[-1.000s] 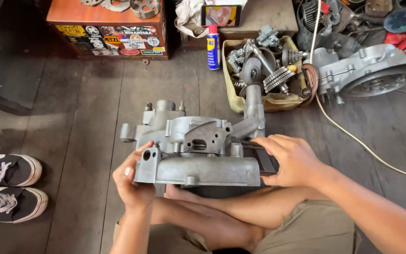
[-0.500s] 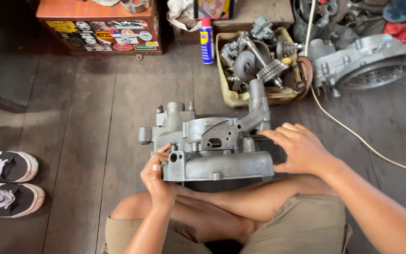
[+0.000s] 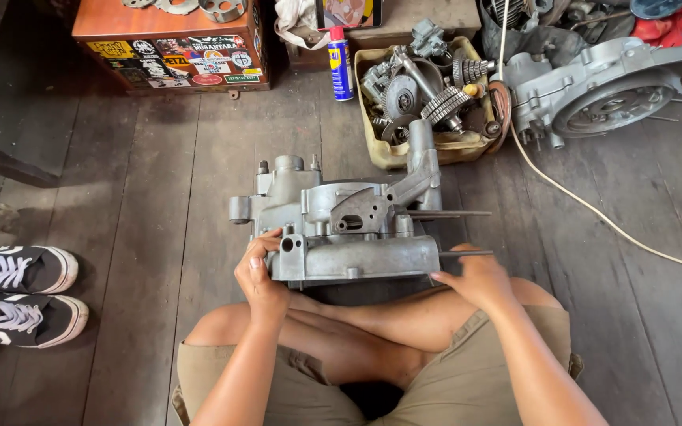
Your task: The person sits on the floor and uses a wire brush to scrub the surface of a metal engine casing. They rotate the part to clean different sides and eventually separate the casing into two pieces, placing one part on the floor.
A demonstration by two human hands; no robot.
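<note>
Wooden floorboards [image 3: 159, 237] under me, I'm steadying the grey engine crankcase [image 3: 341, 233] against my knees, left hand [image 3: 260, 272] closed on its corner, right hand [image 3: 475, 276] clasping its end; lifting needs both.

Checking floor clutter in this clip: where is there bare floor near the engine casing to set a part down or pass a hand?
Bare planks lie left of the engine casing, between it and the black sneakers, up to the stickered wooden box. Another patch lies right of the casing, around the white cord. Crowded: behind the casing, where the parts tray, spray can and second casing stand.
</note>
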